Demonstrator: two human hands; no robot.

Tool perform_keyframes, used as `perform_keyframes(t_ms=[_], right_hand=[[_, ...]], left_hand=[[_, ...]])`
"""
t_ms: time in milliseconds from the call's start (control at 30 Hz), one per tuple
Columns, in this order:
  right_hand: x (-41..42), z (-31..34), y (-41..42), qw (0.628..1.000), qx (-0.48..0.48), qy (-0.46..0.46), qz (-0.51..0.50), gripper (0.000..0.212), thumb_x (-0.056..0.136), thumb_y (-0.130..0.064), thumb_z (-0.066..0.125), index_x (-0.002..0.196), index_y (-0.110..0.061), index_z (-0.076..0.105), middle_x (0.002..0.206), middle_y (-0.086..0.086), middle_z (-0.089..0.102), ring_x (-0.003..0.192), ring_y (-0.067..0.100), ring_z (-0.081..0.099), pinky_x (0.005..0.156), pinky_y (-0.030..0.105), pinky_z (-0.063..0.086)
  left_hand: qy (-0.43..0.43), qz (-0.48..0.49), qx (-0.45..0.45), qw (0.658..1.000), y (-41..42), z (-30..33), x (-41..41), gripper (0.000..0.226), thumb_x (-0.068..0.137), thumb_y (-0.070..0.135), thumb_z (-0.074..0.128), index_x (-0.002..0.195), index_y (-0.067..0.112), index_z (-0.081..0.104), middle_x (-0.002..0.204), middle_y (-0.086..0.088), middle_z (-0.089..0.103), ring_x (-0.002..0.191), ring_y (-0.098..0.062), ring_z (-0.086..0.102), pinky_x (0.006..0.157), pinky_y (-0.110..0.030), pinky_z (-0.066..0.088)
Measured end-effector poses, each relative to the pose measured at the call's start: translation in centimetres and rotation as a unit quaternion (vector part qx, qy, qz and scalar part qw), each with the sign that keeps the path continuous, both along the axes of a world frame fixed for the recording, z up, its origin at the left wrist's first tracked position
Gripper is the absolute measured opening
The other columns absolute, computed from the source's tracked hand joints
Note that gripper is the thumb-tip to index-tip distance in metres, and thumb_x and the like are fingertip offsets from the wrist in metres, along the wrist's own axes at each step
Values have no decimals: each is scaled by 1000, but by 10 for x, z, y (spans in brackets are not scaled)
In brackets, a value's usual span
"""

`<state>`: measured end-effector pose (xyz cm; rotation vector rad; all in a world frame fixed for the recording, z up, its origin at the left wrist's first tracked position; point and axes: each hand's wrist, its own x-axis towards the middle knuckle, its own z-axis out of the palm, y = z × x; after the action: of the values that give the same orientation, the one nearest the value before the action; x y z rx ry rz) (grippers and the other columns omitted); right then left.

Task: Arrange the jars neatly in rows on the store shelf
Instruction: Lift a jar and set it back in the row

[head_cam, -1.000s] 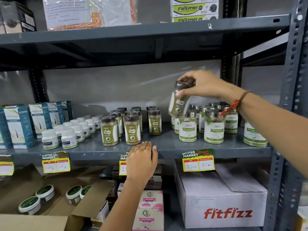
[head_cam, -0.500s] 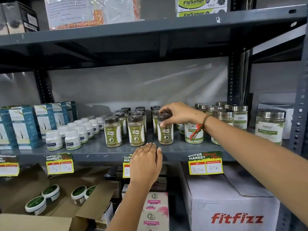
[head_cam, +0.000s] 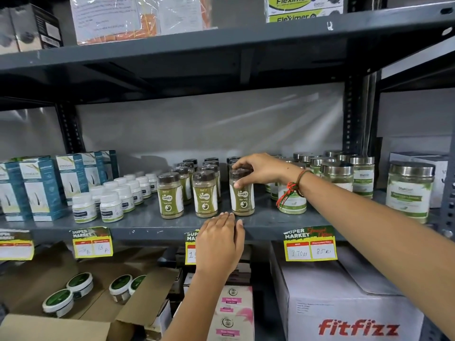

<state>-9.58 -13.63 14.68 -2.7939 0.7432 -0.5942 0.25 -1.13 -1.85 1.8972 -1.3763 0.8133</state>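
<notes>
Three front-row brown-lidded jars now, the third jar (head_cam: 242,193) upright on the shelf (head_cam: 268,221) at 3 o'clock of its neighbour (head_cam: 205,194), right hand (head_cam: 258,169) fingers gripping its lid, left hand (head_cam: 219,242) flat, fingers loose on the edge; square label forward, level with row, then release.

Grey slotted-steel shelving (head_cam: 221,57) against a plain grey wall (head_cam: 197,124), streaked with faint light.
</notes>
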Motion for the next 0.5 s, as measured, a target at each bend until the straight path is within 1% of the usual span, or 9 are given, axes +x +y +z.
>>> perform_keyframes(t_ms=[167,300,367,433,500], right_hand=[[0,-1,1,1000,15,-6,4,70,74,-41,81,137,-20,56,140,-2,57,129,16,53,99,23,37],[-4,-3,4,1000,24,-17,1,75,76,-41,80,141,-20,50,142,2,55,131,16,51,100,24,36],[-9,-2,7,999,12,-32,-7,75,76,-44,78,141,-20,50,140,4,57,126,18,55,100,27,40],[-19,1,11,998,2,-62,-9,69,78,-47,76,138,-20,53,135,4,61,118,19,60,99,30,46],[-33,6,14,994,-16,-110,-15,62,82,-50,70,134,-21,56,132,2,62,112,15,61,95,30,48]], left_hand=[[0,0,1,1000,0,-1,0,44,96,40,38,108,14,71,109,-2,71,104,-16,63,93,-33,46],[-1,1,6,1000,0,0,0,45,96,41,36,109,14,71,109,-1,71,105,-16,63,94,-33,45],[-1,3,12,1000,0,1,0,46,96,41,36,109,14,70,110,-1,71,105,-16,63,94,-33,44],[-2,3,18,1000,2,2,0,46,97,41,35,110,14,70,110,-1,71,105,-16,62,94,-32,44],[-2,0,25,1000,3,4,-1,46,97,40,35,110,14,70,111,-2,70,106,-16,62,94,-33,44]])
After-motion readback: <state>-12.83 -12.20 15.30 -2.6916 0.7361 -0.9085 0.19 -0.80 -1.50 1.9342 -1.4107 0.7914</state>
